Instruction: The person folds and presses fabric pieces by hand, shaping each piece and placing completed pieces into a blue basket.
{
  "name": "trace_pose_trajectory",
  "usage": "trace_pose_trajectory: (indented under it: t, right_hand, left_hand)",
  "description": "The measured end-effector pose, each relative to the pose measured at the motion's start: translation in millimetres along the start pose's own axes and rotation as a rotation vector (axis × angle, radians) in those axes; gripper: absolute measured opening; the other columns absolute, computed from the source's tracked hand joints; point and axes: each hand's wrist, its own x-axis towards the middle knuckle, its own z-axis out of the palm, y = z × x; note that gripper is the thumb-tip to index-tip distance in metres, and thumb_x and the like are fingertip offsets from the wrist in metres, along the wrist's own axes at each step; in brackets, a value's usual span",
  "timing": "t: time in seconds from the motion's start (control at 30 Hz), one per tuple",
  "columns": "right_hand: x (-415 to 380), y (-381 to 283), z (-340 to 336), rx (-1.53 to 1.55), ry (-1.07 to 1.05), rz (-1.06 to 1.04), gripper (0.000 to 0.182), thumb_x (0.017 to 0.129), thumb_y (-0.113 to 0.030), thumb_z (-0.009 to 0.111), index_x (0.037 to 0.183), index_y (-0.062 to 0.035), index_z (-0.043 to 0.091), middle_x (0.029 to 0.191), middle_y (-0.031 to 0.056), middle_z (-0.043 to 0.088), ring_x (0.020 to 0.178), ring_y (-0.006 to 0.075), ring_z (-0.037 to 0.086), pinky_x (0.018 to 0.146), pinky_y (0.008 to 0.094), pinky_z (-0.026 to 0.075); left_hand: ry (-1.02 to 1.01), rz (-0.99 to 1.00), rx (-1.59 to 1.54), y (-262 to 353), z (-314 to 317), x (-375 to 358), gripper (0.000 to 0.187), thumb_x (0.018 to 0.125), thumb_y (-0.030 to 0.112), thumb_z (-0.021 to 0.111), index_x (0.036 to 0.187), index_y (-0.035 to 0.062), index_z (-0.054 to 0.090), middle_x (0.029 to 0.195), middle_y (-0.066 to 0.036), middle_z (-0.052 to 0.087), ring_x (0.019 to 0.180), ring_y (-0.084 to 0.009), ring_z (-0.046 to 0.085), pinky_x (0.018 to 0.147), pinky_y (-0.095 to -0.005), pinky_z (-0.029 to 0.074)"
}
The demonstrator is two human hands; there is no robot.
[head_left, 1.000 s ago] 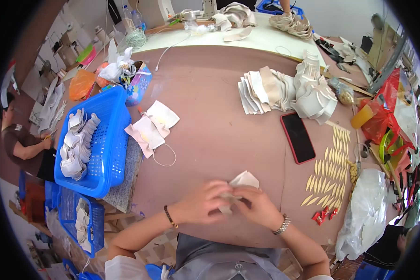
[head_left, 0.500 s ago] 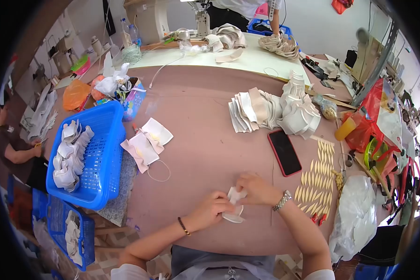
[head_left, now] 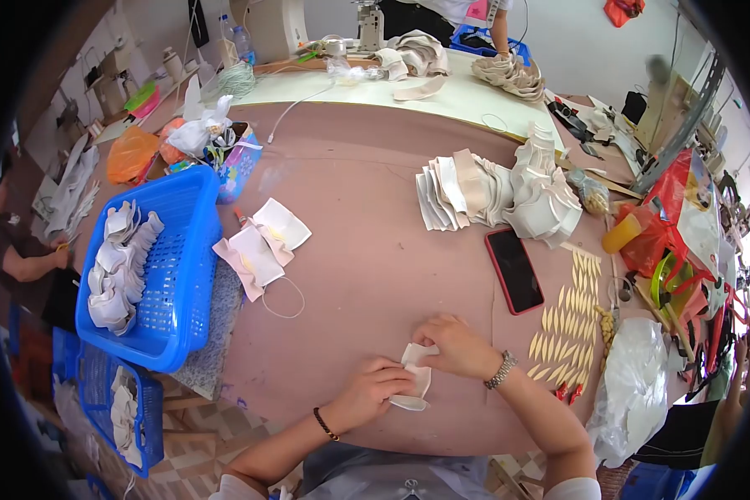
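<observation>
A small white fabric piece [head_left: 417, 380] lies between my hands near the table's front edge. My left hand [head_left: 378, 387], with a dark bead bracelet at the wrist, presses the piece's left side with its fingers together. My right hand [head_left: 458, 345], wearing a metal watch, pinches the upper right corner of the same piece. Farther left rest some pale fabric pieces [head_left: 262, 250] with a loop of thread. Stacks of cream pieces [head_left: 467, 192] stand at the back right, beside a phone in a red case [head_left: 514, 272].
A blue basket [head_left: 193, 292] holding fabric pieces stands at the left. Rows of small yellow leaf-shaped pieces [head_left: 567, 321] lie on the right, near a clear plastic bag [head_left: 631, 396]. A co-worker's arm [head_left: 499, 33] reaches over the far white table [head_left: 350, 96].
The piece between my hands now shows flatter and more open. My right hand has shifted slightly left and down. The whole view has shifted a little.
</observation>
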Motion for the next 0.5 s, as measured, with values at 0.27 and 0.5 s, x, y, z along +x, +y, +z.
trace_pose_trajectory:
  t: [0.27,0.5]
  right_hand:
    - [-11.4,8.8,9.5,0.132,0.157,-0.229,0.01,0.079,-0.011,0.065,0.081,-0.0084,0.056,0.091,0.0026,0.059,0.092,0.0228,0.055,0.087,0.0367,0.039]
    - [-18.7,16.5,11.2,0.193,0.155,-0.262,0.018,0.078,-0.012,0.069,0.084,-0.0077,0.053,0.092,0.0042,0.061,0.091,0.0237,0.056,0.088,0.0369,0.04]
  left_hand:
    - [0.023,-0.051,-0.004,3.9,-2.7,1.7,0.035,0.061,-0.005,0.068,0.092,0.0115,0.07,0.1,0.003,0.068,0.099,-0.0204,0.059,0.086,-0.0351,0.043]
    - [0.023,-0.09,0.005,4.9,-1.7,2.1,0.034,0.061,-0.004,0.068,0.091,0.0124,0.07,0.099,0.005,0.068,0.1,-0.0192,0.059,0.087,-0.0346,0.041]
